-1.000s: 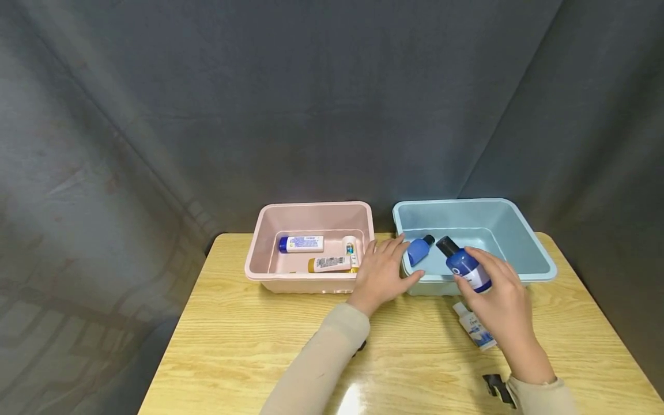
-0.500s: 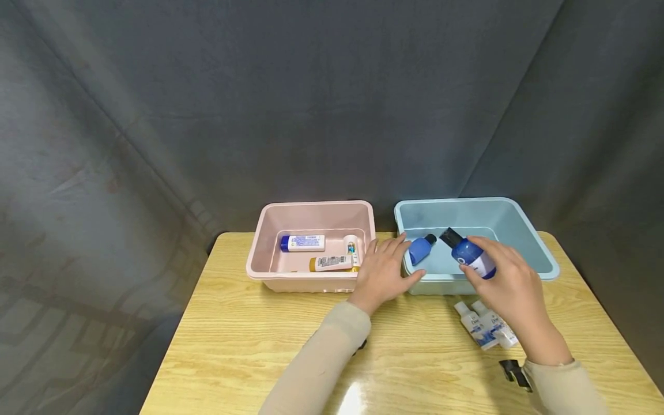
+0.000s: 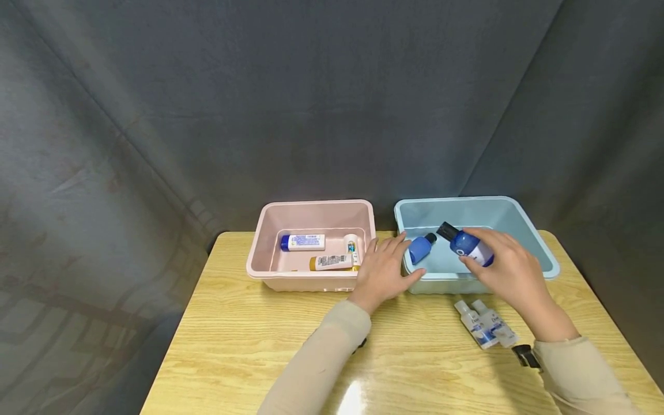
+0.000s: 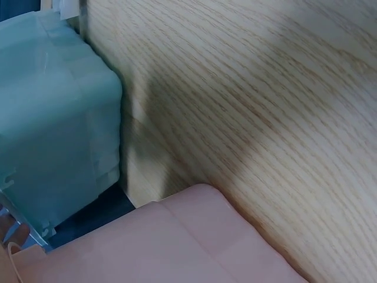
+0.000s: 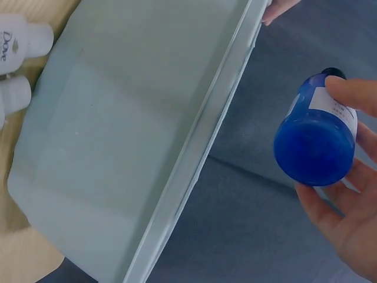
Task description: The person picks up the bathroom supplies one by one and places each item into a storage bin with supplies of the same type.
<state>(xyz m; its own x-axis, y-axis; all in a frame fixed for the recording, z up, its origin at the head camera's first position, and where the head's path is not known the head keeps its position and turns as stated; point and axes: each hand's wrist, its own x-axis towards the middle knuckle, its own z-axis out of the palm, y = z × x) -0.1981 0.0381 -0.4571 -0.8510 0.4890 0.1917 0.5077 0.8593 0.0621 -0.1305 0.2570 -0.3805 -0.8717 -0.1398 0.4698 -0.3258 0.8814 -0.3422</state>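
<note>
1. Head view: the right hand (image 3: 510,268) held a black-capped blue bottle (image 3: 469,246) above the light-blue plastic bin (image 3: 482,212). Thumb and fingers were closed to the bottle's width around its labelled body, and the cap pointed away and to the left.
2. Head view, left side: the left hand (image 3: 383,271) had its fingers spread at the neighbouring corners of the light-blue bin and the pink plastic bin (image 3: 306,283), with no bottle in its grasp. A second blue bottle (image 3: 420,250) lay at the left end of the light-blue bin. In the pink bin lay a blue-capped white tube (image 3: 306,242) and a yellow-capped tube (image 3: 334,262). Two white Dove bottles (image 3: 474,325) lay side by side on the wooden table (image 3: 249,340).
3. Left wrist view: outer walls of both bins and the table top showed; the fingertips at the lower left were cropped and dim, perhaps on a rim, and their pressure could not be told.
4. Right wrist view: the held bottle showed base first, thumb over the white label, other fingers around the opposite side.
5. Right wrist view, handling: it looked stiff and glossy, probably light, a little slippery, hardly fragile. Mid-body, across the label, seemed the surest hold; the narrow cap offered less.
</note>
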